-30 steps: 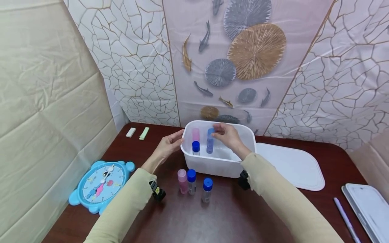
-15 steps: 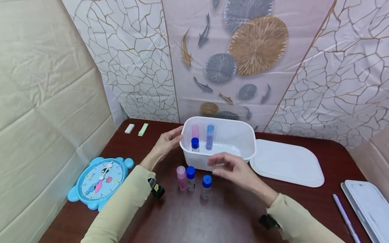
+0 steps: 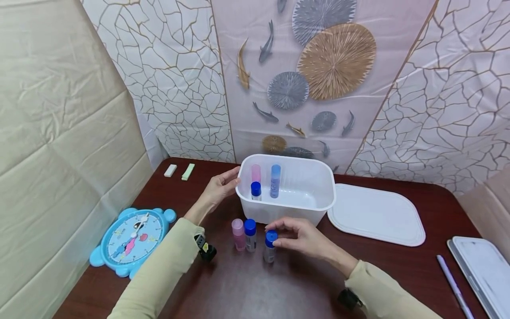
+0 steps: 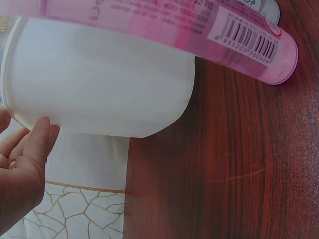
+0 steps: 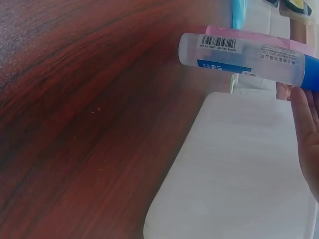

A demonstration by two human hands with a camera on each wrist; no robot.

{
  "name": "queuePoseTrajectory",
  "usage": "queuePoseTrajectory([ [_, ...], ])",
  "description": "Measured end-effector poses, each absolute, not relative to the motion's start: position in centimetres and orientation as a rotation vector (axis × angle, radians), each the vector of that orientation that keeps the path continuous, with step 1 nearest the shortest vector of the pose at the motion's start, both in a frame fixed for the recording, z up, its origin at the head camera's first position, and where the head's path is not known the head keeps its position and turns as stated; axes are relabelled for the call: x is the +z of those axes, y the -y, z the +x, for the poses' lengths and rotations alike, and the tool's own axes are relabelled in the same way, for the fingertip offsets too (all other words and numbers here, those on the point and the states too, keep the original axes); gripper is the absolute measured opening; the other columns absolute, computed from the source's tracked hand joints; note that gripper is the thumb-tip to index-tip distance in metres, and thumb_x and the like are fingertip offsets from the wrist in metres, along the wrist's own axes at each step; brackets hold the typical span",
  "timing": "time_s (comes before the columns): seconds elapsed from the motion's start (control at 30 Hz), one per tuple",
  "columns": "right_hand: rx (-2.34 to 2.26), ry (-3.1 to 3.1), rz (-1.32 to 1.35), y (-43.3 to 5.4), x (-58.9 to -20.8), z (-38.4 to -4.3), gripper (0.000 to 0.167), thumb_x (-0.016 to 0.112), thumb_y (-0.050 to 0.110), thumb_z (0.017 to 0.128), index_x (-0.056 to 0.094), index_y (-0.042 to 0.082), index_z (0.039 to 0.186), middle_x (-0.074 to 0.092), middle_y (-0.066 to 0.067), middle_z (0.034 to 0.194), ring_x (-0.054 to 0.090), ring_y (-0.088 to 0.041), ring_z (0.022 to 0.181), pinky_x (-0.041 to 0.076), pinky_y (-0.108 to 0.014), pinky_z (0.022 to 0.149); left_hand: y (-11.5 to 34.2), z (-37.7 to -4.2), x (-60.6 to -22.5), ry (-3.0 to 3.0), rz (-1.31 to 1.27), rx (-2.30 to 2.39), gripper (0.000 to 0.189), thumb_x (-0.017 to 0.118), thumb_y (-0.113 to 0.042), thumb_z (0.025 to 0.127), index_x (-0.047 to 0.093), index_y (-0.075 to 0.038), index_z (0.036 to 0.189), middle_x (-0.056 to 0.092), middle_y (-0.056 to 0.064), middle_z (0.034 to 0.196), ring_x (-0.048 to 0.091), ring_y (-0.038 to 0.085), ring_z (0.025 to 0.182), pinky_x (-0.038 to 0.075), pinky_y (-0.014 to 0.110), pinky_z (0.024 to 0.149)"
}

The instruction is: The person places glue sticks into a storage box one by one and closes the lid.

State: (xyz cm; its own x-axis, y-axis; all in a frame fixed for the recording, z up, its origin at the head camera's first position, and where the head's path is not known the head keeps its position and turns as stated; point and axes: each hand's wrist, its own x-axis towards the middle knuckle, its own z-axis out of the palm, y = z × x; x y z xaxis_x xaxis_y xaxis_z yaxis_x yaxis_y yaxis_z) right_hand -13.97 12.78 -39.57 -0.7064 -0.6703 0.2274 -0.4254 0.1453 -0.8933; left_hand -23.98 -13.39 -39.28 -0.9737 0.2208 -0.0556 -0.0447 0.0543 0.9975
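Note:
Near the left end of a white plastic box (image 3: 287, 212), my left hand (image 3: 215, 190) rests extended fingers against the outer wall, also seen in the left wrist view. My right hand (image 3: 303, 237) has thumb and fingers around the blue cap of a slim clear bottle (image 3: 269, 253), which stands upright before the box. Left of it, a pink bottle (image 3: 239, 239) and another blue-capped bottle (image 3: 250, 241) stand close together. Inside the box are a pink bottle (image 3: 256, 172), a light-blue bottle (image 3: 275, 181) and a blue-capped one (image 3: 256, 190), partly hidden by the front wall.
A white lid (image 3: 376, 215) lies right of the box. Farther right are a purple pen (image 3: 454, 283) and a white flat case (image 3: 484, 270). A blue toy clock (image 3: 133, 241) lies left, with two small pale blocks (image 3: 170, 170) behind it. Fabric walls border the table.
The right hand has left the light-blue bottle standing in the box, come out over the front wall, and moved down to the blue-capped bottle on the table. The left hand stays at the box.

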Motion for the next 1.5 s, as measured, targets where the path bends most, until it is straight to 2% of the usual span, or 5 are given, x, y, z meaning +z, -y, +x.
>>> queuePoseTrajectory([
  [0.47,-1.611,-2.223,-1.034,-13.0,-39.4,-14.4,0.025,0.066,0.008,0.087,0.064,-0.001,0.111,0.069,-0.014,0.099,0.063,-0.008,0.086,0.055,-0.024,0.078,13.5,-24.1,-39.3,-2.119,0.164,2.032,0.051,0.057,-0.012,0.094,0.041,-0.008,0.143,0.045,0.016,0.142,0.05,0.031,0.125,0.046,0.039,0.098],
  [0.7,-1.747,-2.24,-0.87,-14.2,-34.7,-15.3,0.027,0.065,0.005,0.087,0.061,-0.007,0.112,0.068,-0.006,0.099,0.064,-0.009,0.087,0.056,-0.024,0.077,13.6,-24.2,-39.1,-2.127,0.159,2.029,0.049,0.056,-0.012,0.095,0.042,-0.009,0.142,0.046,0.015,0.142,0.05,0.03,0.125,0.046,0.038,0.098],
  [0.97,-2.193,-2.231,-0.785,-15.8,-29.8,-19.1,0.021,0.062,0.001,0.089,0.068,0.016,0.103,0.068,0.006,0.092,0.063,-0.005,0.079,0.055,-0.018,0.073,13.6,-24.3,-38.9,-2.123,0.151,2.036,0.049,0.056,-0.012,0.095,0.042,-0.008,0.142,0.046,0.015,0.142,0.05,0.03,0.125,0.046,0.038,0.098],
  [1.17,-2.025,-2.418,-0.614,-14.6,-32.6,-22.6,0.026,0.064,0.007,0.089,0.061,-0.004,0.112,0.065,0.011,0.089,0.061,-0.003,0.079,0.053,-0.016,0.073,13.6,-24.1,-39.0,-2.113,0.148,2.042,0.05,0.056,-0.013,0.095,0.042,-0.008,0.142,0.046,0.015,0.142,0.05,0.03,0.125,0.046,0.039,0.099],
  [1.5,-1.6,-2.443,-0.53,-12.0,-36.6,-24.7,0.028,0.066,0.004,0.086,0.063,-0.005,0.112,0.065,-0.017,0.099,0.061,-0.01,0.08,0.054,-0.02,0.074,13.4,-24.0,-39.2,-2.119,0.14,2.031,0.049,0.057,-0.013,0.094,0.044,-0.01,0.141,0.047,0.014,0.141,0.051,0.029,0.125,0.047,0.038,0.098],
])
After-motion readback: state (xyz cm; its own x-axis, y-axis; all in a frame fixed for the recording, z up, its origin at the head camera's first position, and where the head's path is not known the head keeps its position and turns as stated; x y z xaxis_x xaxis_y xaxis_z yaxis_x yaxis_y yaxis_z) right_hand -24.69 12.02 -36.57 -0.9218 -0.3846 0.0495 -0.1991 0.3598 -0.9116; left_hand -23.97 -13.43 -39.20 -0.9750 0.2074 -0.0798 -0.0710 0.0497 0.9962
